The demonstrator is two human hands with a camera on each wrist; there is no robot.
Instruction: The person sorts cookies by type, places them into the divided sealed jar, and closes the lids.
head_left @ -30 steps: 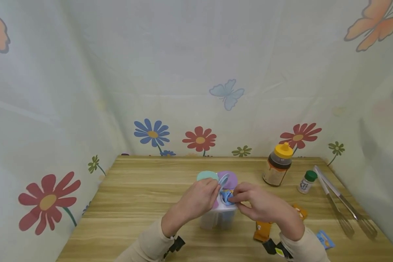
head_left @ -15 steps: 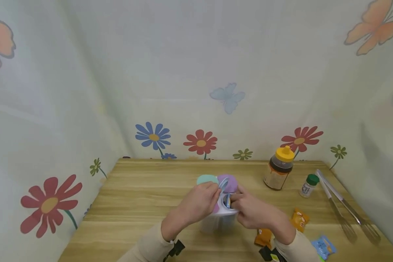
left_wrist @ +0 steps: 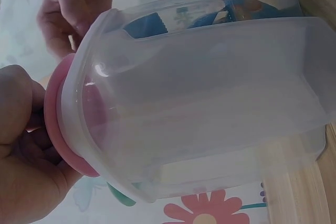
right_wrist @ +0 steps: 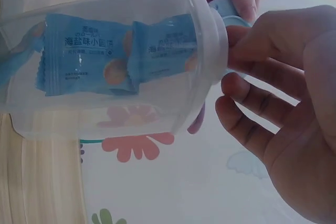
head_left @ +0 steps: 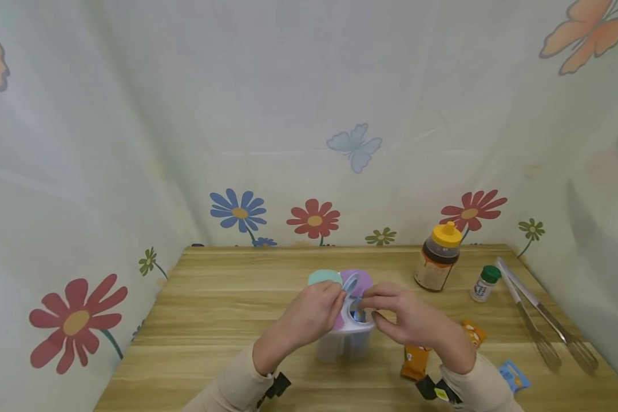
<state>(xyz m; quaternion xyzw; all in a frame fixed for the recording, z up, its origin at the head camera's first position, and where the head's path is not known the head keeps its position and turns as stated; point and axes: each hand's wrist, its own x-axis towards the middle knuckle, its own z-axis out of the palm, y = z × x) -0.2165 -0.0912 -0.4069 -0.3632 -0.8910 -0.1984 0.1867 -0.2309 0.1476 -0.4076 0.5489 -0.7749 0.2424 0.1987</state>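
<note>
A clear plastic box (head_left: 340, 343) with a white top and several coloured lids stands on the table. Its light-blue lid (head_left: 351, 282) is raised, pinched by my left hand (head_left: 313, 313). The teal lid (head_left: 323, 277), purple lid (head_left: 364, 281) and pink lid (left_wrist: 52, 111) lie down over their compartments. Blue snack packets (right_wrist: 86, 56) are stacked inside the compartment under the raised lid. My right hand (head_left: 407, 313) is at that compartment's round opening, fingertips right at the rim and loosely bent, with no packet showing between them.
Orange packets (head_left: 415, 361) and another blue packet (head_left: 514, 376) lie right of the box. Farther right stand a yellow-capped bottle (head_left: 438, 257) and a green-capped shaker (head_left: 485, 284), beside long metal tongs (head_left: 538, 312). A flowered curtain (head_left: 268, 143) closes off the back.
My right hand has pushed a blue packet down through the opening, let go of it and drawn back up to the rim. The left hand keeps holding the lid in place.
</note>
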